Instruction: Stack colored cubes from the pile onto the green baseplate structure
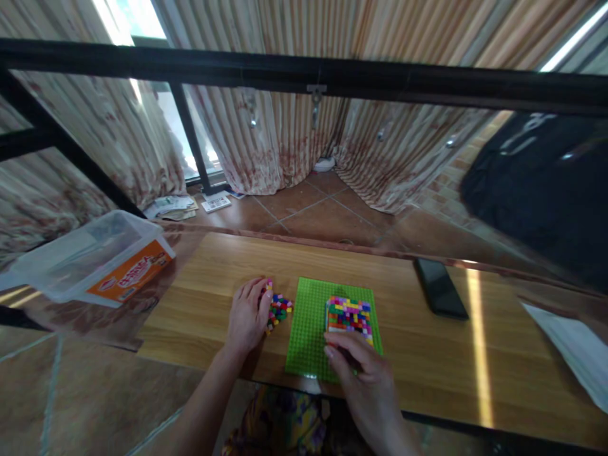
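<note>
A green studded baseplate (308,329) lies on the wooden table. On its right part stands a block of small multicoloured toy bricks (349,310), stacked in layers. My right hand (365,377) is at the near left corner of this block, thumb and forefinger pinched around a small orange toy brick that is mostly hidden. To the left of the baseplate is a pile of loose toy bricks (279,310) in many colours. My left hand (249,315) rests at the pile's left side, fingers curved and thumb apart, its fingertips touching the bricks.
A black phone (441,288) lies on the table (422,367) to the right, and a white sheet (570,351) at its right end. At the left stands a clear plastic tub (102,253) with an orange label. Behind are a dark metal rail (285,73) and striped curtains (280,139).
</note>
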Demonstrator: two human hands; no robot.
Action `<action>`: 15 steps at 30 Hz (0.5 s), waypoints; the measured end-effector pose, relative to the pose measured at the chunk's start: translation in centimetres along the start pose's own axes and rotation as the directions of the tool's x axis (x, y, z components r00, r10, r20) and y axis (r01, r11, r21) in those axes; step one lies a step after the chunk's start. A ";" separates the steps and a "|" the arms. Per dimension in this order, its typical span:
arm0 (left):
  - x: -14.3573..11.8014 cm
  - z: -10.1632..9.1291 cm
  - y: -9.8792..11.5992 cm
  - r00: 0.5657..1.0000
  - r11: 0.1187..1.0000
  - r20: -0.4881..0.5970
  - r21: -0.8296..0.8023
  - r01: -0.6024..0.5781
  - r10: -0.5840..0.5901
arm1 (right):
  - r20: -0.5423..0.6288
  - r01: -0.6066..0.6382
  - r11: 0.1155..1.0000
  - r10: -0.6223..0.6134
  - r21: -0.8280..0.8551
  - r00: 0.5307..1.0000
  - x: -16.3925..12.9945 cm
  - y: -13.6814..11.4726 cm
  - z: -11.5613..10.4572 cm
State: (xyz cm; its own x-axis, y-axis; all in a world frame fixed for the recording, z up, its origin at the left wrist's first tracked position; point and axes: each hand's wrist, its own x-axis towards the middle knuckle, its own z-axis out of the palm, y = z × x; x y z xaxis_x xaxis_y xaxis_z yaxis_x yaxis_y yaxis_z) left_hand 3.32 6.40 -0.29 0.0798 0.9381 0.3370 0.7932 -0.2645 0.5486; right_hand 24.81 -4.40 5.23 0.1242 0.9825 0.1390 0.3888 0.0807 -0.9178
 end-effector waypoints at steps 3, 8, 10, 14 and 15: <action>0.1 0.0 -0.1 1.000 1.000 -0.001 0.013 -0.027 0.027 | -0.142 -0.087 0.996 0.083 -0.018 0.986 0.7 1.3 -2.8; 0.2 0.0 -0.3 0.997 0.997 -0.008 0.035 -0.072 0.072 | -0.254 -0.154 0.988 0.142 -0.029 0.957 2.1 3.4 -5.4; 0.2 0.0 -0.4 0.997 0.996 -0.008 0.041 -0.079 0.079 | -0.248 -0.143 0.989 0.133 -0.026 0.960 2.5 3.7 -5.4; 0.2 0.1 -0.5 0.996 0.996 -0.019 0.044 -0.082 0.083 | -0.235 -0.084 0.993 0.063 -0.085 0.970 3.2 3.8 -4.9; 0.2 0.1 -0.4 0.996 0.995 -0.022 0.044 -0.085 0.086 | -0.236 -0.069 0.993 0.044 -0.101 0.971 3.4 3.8 -4.9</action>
State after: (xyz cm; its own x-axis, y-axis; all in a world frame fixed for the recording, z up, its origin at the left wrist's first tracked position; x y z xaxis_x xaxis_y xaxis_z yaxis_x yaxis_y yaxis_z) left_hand 3.02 6.74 -0.50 0.1342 0.9070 0.3993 0.8092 -0.3329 0.4842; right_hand 31.13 -1.56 4.05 0.3528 0.9178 0.1822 0.4691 -0.0050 -0.8832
